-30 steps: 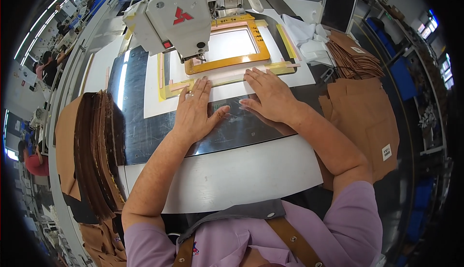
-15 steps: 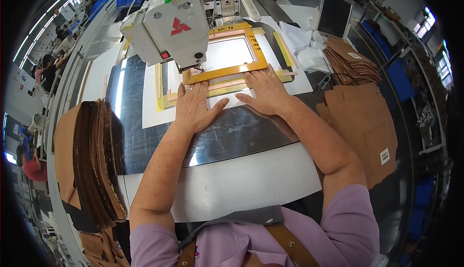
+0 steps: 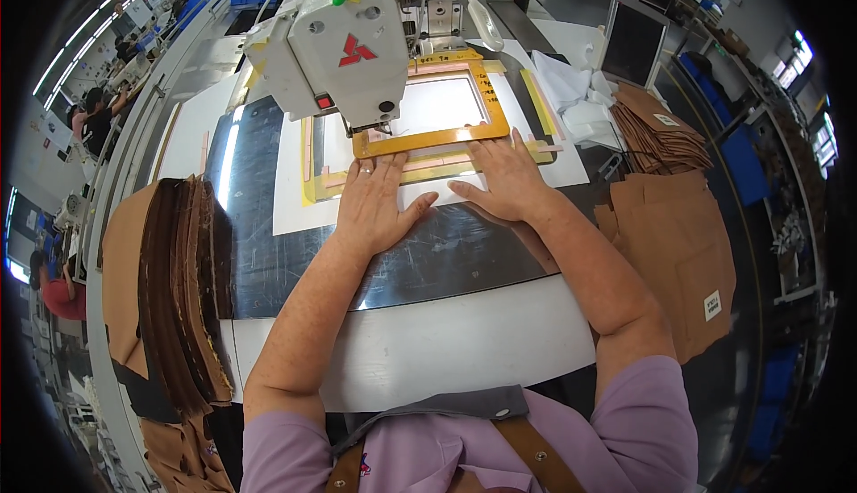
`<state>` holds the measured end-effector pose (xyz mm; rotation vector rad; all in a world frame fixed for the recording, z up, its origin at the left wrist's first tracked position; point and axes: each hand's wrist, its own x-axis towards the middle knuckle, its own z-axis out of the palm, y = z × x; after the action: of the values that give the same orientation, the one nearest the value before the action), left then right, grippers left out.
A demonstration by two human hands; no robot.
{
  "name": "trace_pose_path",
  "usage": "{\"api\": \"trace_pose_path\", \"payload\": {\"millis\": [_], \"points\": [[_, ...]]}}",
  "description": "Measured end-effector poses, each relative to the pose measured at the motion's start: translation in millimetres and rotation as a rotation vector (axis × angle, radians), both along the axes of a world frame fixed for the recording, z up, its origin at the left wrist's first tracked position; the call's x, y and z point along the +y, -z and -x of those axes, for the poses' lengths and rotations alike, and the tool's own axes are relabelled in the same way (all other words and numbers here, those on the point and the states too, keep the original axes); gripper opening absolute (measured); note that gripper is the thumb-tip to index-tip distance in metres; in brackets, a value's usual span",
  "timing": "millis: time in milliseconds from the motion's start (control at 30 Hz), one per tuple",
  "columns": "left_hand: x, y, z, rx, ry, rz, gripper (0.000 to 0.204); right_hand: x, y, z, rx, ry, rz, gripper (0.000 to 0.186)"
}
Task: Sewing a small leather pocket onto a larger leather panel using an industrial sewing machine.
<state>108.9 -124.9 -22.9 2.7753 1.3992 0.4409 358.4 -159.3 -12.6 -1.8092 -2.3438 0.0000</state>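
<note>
Both hands lie flat on a white sheet (image 3: 295, 215) edged with yellow and pink strips. My left hand (image 3: 373, 206) has its fingers stretched forward, the tips by the near left corner of an amber clamp frame (image 3: 432, 141). Thumb out to the side, my right hand (image 3: 509, 179) reaches the near right edge of the same frame with its fingertips. Neither hand grips anything. Just beyond my left fingers hangs the white sewing machine head (image 3: 355, 65), its needle area at the frame's left side. Inside the frame a white surface shows.
A polished metal plate (image 3: 277, 270) lies under the sheet. Brown pieces are stacked at the left (image 3: 165, 288). More brown panels (image 3: 674, 252) and a folded pile (image 3: 662, 127) lie at the right, near a dark screen (image 3: 634, 38). People work far left.
The whole view has shifted slightly, so the machine and sheet appear farther right. My hands stay flat in about the same place against the frame.
</note>
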Motion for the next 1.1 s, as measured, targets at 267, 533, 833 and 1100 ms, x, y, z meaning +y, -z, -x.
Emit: {"api": "trace_pose_path", "payload": {"millis": [267, 533, 833, 1100], "points": [[9.2, 7.7, -6.5, -0.018, 0.100, -0.033, 0.097, 3.0, -2.3, 2.8, -0.069, 0.022, 0.078, 0.094], [7.0, -7.5, -6.3, 0.056, -0.059, 0.093, 0.104, 5.5, -6.2, 13.0, -0.049, 0.091, 0.041, 0.077], [-0.7, -6.9, 35.1, 0.112, -0.190, 0.004, 0.107, 1.8, 8.4, -2.9, -0.045, 0.212, -0.121, 0.073], [-58.6, -103.5, 210.6, 0.008, -0.626, -0.135, 0.058, 17.3, 30.2, -30.4, 0.063, 0.380, -0.160, 0.079]]}}
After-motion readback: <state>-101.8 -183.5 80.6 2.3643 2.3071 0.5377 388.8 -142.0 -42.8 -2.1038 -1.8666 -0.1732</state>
